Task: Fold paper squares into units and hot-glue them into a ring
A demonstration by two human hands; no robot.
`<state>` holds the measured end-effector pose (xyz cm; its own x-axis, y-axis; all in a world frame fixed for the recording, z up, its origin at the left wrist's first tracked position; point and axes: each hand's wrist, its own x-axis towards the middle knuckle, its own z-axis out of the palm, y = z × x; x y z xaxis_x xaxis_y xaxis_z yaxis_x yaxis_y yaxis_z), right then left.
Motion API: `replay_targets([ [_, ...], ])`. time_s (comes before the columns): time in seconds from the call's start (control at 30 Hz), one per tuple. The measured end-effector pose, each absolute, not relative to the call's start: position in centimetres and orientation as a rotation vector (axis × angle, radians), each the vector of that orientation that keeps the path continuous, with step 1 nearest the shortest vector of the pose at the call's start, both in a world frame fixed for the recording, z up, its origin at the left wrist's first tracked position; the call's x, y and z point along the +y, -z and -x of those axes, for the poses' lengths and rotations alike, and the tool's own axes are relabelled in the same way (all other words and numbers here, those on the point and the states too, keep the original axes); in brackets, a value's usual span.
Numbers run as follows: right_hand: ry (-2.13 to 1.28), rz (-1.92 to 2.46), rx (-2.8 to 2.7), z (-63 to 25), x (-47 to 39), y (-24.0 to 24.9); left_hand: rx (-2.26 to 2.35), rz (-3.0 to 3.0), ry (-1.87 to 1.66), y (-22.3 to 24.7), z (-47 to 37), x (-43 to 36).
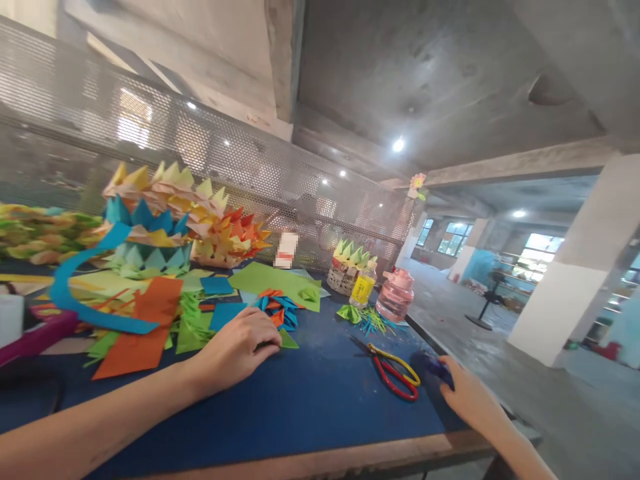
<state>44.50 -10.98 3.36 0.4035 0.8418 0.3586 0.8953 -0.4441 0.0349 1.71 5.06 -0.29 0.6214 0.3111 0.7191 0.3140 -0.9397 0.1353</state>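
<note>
My left hand (245, 347) rests on the blue tabletop with its fingers curled under. Whatever lies beneath its fingertips is hidden. Just beyond it is a blue and orange folded-paper piece (283, 308), and a green paper corner (289, 340) sticks out by the thumb. At the right edge of the table, my right hand (463, 390) has its fingers closed on a dark purple object (440, 370), blurred and partly covered. Between the hands lie scissors (395, 375) with one red and one yellow handle, nearer to my right hand.
Folded-paper crowns (150, 213) stand at the back left behind orange sheets (145, 327). A magenta glue gun-like tool (40, 340) and a curved blue strip (63, 283) are on the left. A yellow-labelled bottle (363, 288) and pink jug (396, 297) stand at the back right beside paper shreds (377, 321).
</note>
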Motion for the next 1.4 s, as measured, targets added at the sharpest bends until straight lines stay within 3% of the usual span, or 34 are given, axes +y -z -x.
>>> replay_targets([
  [0.23, 0.504, 2.301, -1.587, -43.1, -10.5, -6.0, -0.581, 2.852, 1.299, -0.1, -1.7, 5.1],
  [0.47, 0.073, 1.508, -2.0, -32.0, -6.4, -7.0, -0.598, 2.808, 1.341, -0.4, -1.3, 5.0],
  [0.73, -0.335, 1.249, -2.187, -28.1, -1.0, -6.8, -0.605, 2.726, 1.384, -0.3, -1.1, 5.6],
  [1.0, -0.254, 1.22, -2.15, -29.6, -1.1, -3.4, -0.6, 2.773, 1.314, -0.1, -1.4, 5.7],
  [1.4, -0.112, 1.106, -2.431, -27.7, -2.0, -4.2, -0.401, 2.73, 1.211, -0.2, -1.7, 4.7],
])
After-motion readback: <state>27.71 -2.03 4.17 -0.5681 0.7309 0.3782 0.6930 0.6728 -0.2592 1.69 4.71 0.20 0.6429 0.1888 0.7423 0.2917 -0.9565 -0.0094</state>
